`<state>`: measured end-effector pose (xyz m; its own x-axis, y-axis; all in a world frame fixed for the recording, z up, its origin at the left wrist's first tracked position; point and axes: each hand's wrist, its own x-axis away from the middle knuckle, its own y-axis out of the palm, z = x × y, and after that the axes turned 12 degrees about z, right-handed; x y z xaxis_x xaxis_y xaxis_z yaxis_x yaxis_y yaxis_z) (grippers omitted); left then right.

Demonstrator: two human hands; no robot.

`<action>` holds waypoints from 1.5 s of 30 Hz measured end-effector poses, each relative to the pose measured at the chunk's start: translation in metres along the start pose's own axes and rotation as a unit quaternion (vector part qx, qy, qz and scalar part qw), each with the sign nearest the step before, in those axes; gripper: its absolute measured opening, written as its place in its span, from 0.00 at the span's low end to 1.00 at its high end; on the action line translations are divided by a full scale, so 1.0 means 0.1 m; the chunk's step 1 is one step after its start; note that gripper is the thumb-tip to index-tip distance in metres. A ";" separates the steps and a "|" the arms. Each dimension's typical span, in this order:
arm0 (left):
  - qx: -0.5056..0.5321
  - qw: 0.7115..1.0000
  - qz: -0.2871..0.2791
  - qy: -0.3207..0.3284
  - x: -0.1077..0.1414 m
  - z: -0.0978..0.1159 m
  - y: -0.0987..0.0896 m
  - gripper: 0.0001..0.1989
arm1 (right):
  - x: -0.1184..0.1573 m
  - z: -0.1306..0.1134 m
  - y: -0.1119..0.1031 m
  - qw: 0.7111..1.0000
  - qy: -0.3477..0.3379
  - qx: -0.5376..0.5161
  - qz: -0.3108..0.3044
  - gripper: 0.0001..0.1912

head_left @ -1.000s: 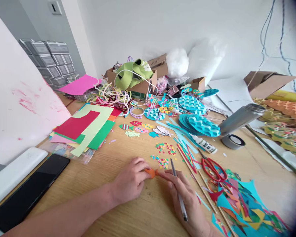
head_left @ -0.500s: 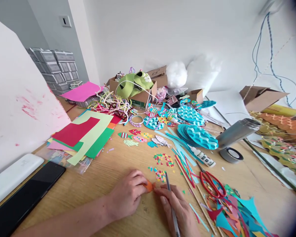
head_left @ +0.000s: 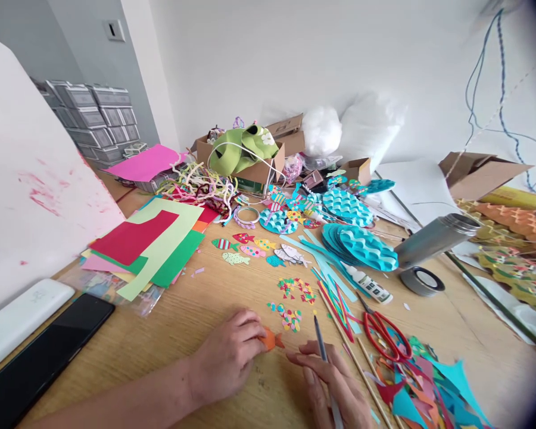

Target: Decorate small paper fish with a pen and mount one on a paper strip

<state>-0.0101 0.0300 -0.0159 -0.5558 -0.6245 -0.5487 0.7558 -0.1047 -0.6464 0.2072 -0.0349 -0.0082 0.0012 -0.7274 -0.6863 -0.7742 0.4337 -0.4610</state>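
Near the front centre of the wooden table (head_left: 196, 322), my left hand (head_left: 230, 354) has its curled fingertips on a small orange paper fish (head_left: 268, 339), whose tail shows to the right. My right hand (head_left: 333, 381) holds a slim grey pen (head_left: 320, 342) between its fingers, tip pointing up and away, a short gap from the fish. Small coloured paper bits (head_left: 290, 316) lie just beyond both hands. Farther back rest several decorated paper fish (head_left: 252, 251).
Red-handled scissors (head_left: 386, 336), thin sticks and paper scraps (head_left: 429, 381) lie at the right. A glue bottle (head_left: 368, 286) and metal flask (head_left: 438, 238) stand or lie behind them. Coloured paper sheets (head_left: 174, 250) and a black phone (head_left: 49, 357) are at the left.
My right hand has moved right with the pen, away from the orange fish, leaving its tail uncovered. My left hand has stayed at the fish.
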 end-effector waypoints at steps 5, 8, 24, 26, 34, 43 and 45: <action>-0.011 1.000 0.008 0.027 -0.01 0.00 -0.03 0.15 | 0.02 -0.02 -0.01 0.999 0.029 0.005 0.020 0.12; -0.018 0.999 0.024 0.019 -0.02 0.03 -0.05 0.14 | 0.03 -0.03 -0.02 0.999 0.040 -0.002 0.018 0.13; -0.021 0.998 -0.033 0.055 -0.02 0.07 -0.08 0.13 | 0.01 -0.05 0.00 0.998 0.046 -0.013 0.035 0.08; -0.023 0.996 -0.050 0.074 -0.01 0.07 -0.07 0.12 | 0.00 -0.05 0.00 0.998 0.043 -0.014 0.037 0.09; 0.026 0.998 0.053 -0.011 -0.04 0.10 -0.12 0.13 | 0.03 -0.04 0.00 0.998 0.040 -0.006 0.045 0.09; 0.072 0.985 0.134 -0.086 -0.08 0.05 -0.17 0.22 | -0.06 -0.09 0.00 1.000 0.021 -0.003 -0.004 0.07; 0.078 0.988 0.117 -0.068 -0.07 0.07 -0.16 0.22 | -0.07 -0.09 0.02 0.999 0.000 0.002 -0.050 0.09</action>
<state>-0.0158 0.0310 0.0018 -0.3159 -0.7429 -0.5901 0.9082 -0.0567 -0.4148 0.2001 -0.0336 0.0012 0.0775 -0.7675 -0.6363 -0.7679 0.3611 -0.5291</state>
